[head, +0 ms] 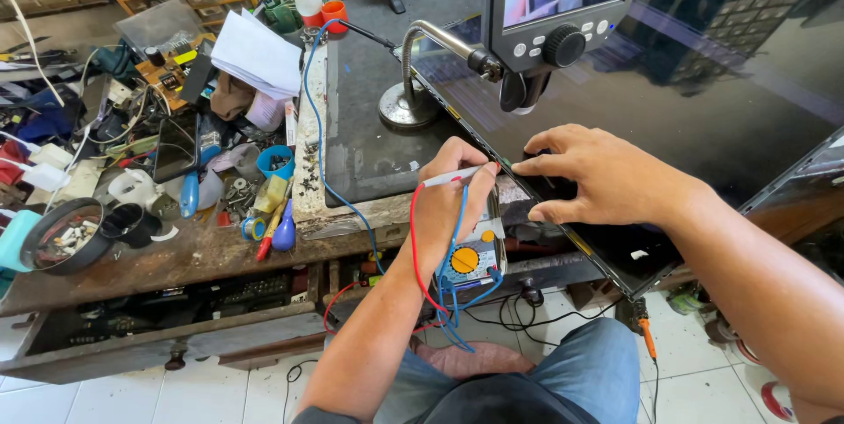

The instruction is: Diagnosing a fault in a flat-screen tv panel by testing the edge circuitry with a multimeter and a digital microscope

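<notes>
My left hand (450,200) grips a thin red-tipped test probe (459,176), its tip pointing right at the near edge of a large dark flat screen panel (703,98). Red and blue leads (422,257) run from the hand down to a small multimeter (469,259) with a yellow dial lying under my wrist. My right hand (598,176) rests palm down on the panel's lower left corner, fingers spread, the fingertips close to the probe tip.
A digital microscope with a screen (554,2) hangs on a bent metal stand (409,98) above a black mat (369,125). The left of the wooden bench (176,252) is crowded with tools, a blue cup (274,160), papers (255,54) and an ashtray (63,235).
</notes>
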